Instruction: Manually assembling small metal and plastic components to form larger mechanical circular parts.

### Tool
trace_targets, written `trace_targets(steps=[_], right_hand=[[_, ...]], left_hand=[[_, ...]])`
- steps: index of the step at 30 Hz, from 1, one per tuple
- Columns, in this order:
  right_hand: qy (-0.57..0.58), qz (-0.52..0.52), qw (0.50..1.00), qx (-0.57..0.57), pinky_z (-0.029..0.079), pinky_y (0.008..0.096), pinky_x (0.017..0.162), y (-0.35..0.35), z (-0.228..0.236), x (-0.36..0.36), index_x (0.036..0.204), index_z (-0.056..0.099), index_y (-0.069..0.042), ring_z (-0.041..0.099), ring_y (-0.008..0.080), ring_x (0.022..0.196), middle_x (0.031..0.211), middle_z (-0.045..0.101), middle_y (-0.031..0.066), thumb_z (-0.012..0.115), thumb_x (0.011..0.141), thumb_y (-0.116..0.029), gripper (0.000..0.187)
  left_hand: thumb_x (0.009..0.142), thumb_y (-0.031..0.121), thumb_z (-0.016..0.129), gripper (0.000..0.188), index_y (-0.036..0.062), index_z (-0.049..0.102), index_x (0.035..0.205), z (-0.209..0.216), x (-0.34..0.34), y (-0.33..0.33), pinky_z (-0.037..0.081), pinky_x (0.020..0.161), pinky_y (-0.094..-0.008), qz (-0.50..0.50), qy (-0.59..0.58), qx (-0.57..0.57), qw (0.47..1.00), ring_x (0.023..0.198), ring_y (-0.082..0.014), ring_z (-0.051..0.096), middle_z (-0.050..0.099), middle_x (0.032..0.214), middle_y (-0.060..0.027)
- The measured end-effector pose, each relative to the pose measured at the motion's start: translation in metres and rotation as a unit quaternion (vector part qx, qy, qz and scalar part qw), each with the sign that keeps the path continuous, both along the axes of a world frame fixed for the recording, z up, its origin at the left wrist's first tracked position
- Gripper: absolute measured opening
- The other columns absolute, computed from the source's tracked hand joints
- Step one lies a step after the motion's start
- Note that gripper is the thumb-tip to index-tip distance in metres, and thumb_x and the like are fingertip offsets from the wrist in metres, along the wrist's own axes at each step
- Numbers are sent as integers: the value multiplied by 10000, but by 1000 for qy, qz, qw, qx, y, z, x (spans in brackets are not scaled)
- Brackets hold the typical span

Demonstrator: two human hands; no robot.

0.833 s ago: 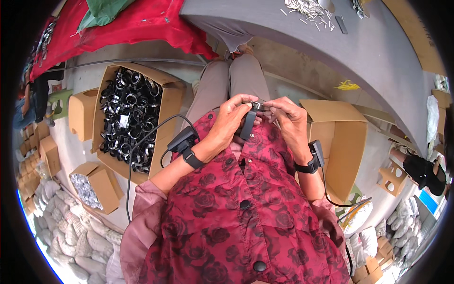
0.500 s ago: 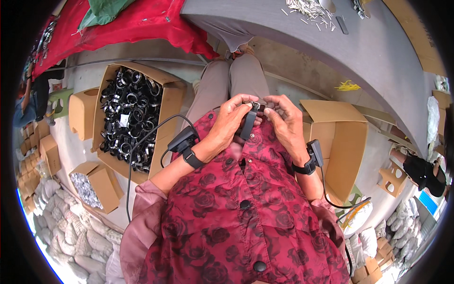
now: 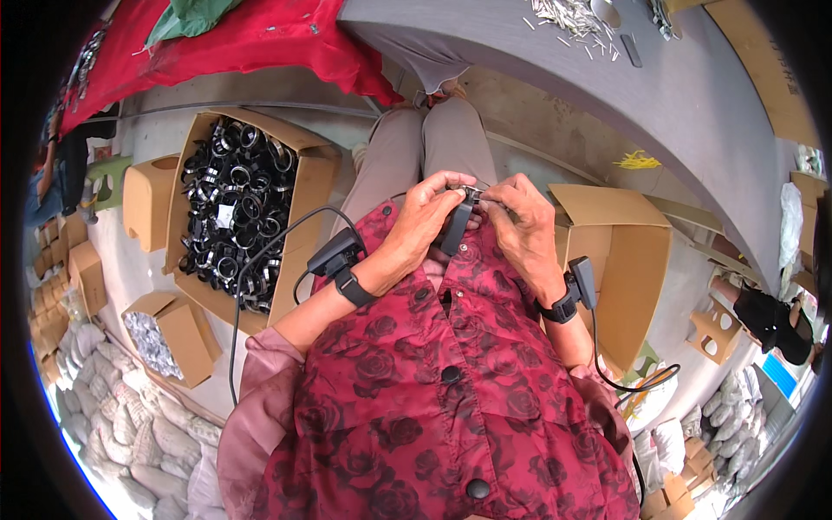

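Over my lap, both hands work on a black strap (image 3: 455,227) with a small shiny metal fitting at its upper end. My left hand (image 3: 423,217) pinches that end between thumb and fingers, and the strap hangs down below it. My right hand (image 3: 525,227) is closed, its thumb and fingertips pressed together at the right side of the metal fitting. A thin bit of metal shows near the right fingertips; its shape is too small to make out. The fingers partly cover the fitting.
To the left stands an open cardboard box (image 3: 308,186) filled with black and silver ring-shaped pieces (image 3: 232,208). Another open cardboard box (image 3: 628,286) is on the right. Ahead is a grey-covered table (image 3: 520,65) bearing small metal pins (image 3: 572,17); a red cloth (image 3: 286,52) lies left of it.
My right hand has turned slightly, and its fingers have drawn closer together by the metal fitting. My left hand keeps its grip. The view has shifted a little.
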State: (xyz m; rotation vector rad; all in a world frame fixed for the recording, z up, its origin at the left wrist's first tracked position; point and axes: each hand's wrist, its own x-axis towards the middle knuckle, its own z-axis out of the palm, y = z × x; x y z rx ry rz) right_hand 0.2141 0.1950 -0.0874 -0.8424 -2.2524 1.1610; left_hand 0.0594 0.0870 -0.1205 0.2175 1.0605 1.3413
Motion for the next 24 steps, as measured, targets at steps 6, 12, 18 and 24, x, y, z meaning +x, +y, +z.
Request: trace_targets(steps=[6,12,18,24], right_hand=[[-2,-21,1000,10,514,420,675,-6,-1,-4,984,670,18,637,342,767,887,616,155,698,868,59,126],[4,-9,998,59,516,434,690,-6,-5,-6,978,670,16,638,362,784,892,612,158,708,856,62,135],[1,-16,999,31,518,427,696,-9,-8,-6,974,672,13,642,355,789,884,618,155,707,860,62,129],[9,-54,997,-58,526,371,671,-14,-10,-6,975,672,12,657,255,725,880,639,127,714,895,36,93]], left_hand=[[1074,127,548,286,-8,585,1324,4,0,1,623,850,-308,0,1,-7,1000,969,-147,709,697,1118,-104],[1056,124,558,299,1,588,1327,12,-1,2,586,776,-262,-13,12,-25,1000,899,-131,705,704,1069,-84],[1051,109,548,294,2,586,1322,10,0,1,567,742,-241,-17,26,-14,999,854,-123,696,704,1053,-81],[1047,85,536,294,5,581,1326,8,-1,0,570,759,-239,-22,17,-14,1000,859,-119,699,708,1047,-80]])
